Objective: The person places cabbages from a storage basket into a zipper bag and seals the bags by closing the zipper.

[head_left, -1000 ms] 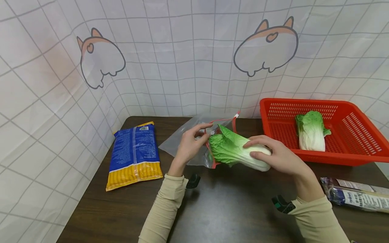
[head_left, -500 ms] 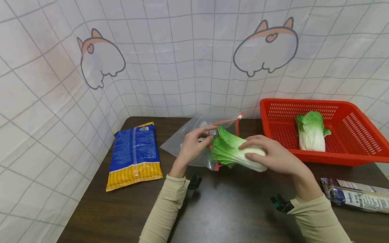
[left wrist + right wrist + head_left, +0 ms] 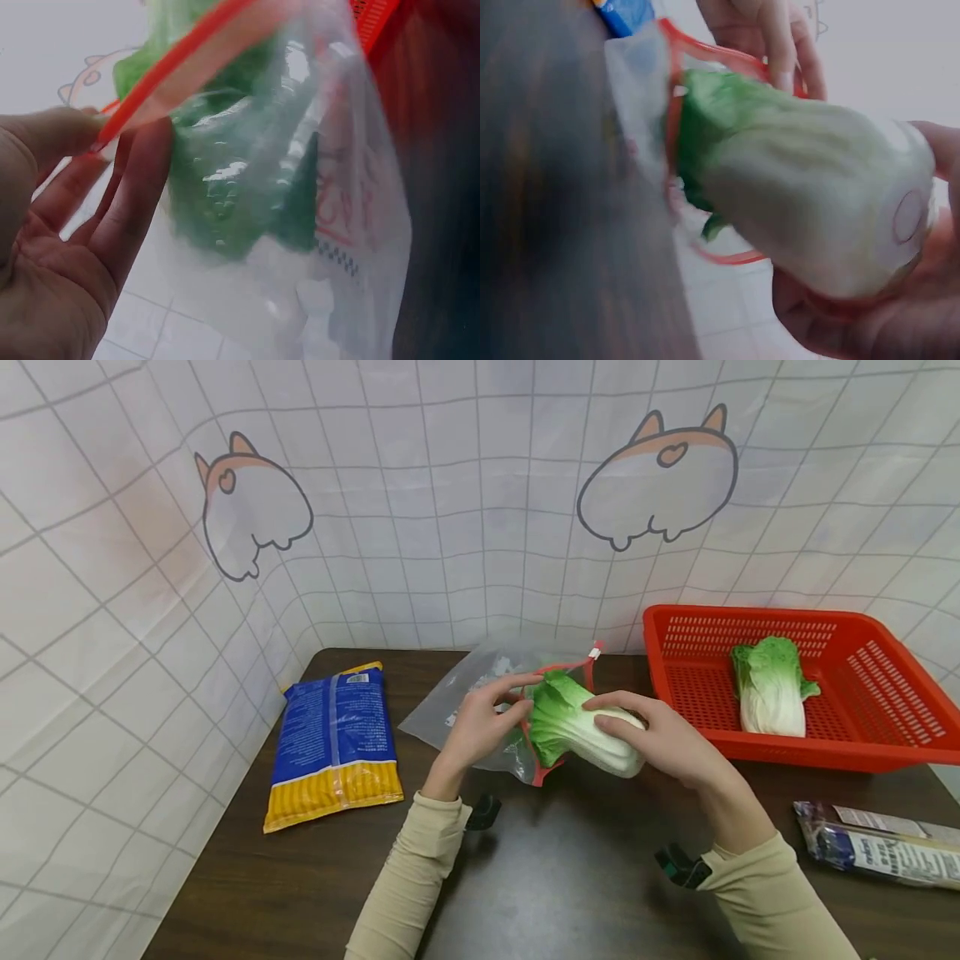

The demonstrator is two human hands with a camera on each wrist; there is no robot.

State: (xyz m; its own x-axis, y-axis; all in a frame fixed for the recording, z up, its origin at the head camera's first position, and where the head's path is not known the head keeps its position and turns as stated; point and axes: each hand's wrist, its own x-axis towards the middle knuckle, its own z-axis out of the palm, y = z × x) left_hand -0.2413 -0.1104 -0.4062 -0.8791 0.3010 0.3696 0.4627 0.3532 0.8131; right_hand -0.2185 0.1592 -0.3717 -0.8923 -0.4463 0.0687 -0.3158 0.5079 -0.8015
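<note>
A napa cabbage [image 3: 588, 727] lies slantwise over the table, its green leaf end inside the mouth of a clear zip bag [image 3: 465, 693] with a red seal. My right hand [image 3: 660, 735] grips the white base from behind, thumb and fingers around it. With thumb and fingers, my left hand [image 3: 483, 722] pinches the red-edged rim [image 3: 161, 75] of the bag. Through the plastic in the left wrist view, green leaves [image 3: 225, 172] show inside. The right wrist view has the cabbage's white stalk [image 3: 817, 195] still outside the red opening.
A red basket [image 3: 817, 752] at the right holds a second napa cabbage [image 3: 772, 693]. Nearer me on the right lie long clear-wrapped packets [image 3: 885, 847]. At the left is a blue and yellow package [image 3: 333, 743]. A gridded white cloth [image 3: 450, 527] hangs behind the dark table [image 3: 555, 877].
My right hand has moved left with the cabbage, and its leaves sit deeper in the bag mouth. My left hand has shifted slightly right, still holding the bag's rim.
</note>
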